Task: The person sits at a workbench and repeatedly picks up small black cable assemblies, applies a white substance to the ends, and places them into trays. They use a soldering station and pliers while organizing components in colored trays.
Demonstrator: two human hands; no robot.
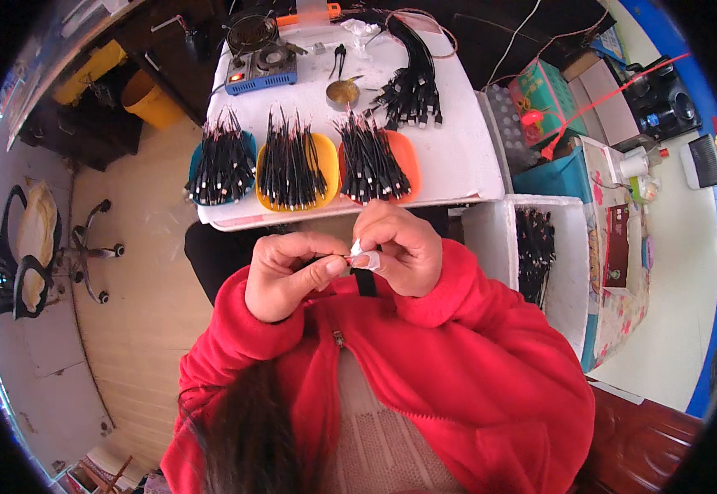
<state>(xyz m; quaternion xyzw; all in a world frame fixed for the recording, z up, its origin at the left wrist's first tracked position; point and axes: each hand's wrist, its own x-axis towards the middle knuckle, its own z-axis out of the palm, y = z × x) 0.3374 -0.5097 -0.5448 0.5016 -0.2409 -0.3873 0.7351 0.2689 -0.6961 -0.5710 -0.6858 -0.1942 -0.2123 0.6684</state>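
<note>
My left hand [295, 272] and my right hand [401, 249] meet in front of my chest, both closed in a pinch, fingertips almost touching. A tiny reddish wire end [348, 258] shows at the left fingertips. White wrapping covers the thumb and a fingertip of my right hand. Below that hand hangs a short black length, which looks like part of a black cable [365, 284]; the fingers hide the rest. Just beyond my hands stand a blue tray [196, 192], a yellow tray [331, 156] and an orange tray [409, 160], each piled with black cables with pale plugs and thin reddish wire ends.
On the white table [465, 156], a blue electric heater [261, 76], a small metal cup [343, 95] and a bundle of black cables [414, 82] lie farther back. A white foam box [568, 280] with more cables stands at right. An office chair [33, 255] is at left.
</note>
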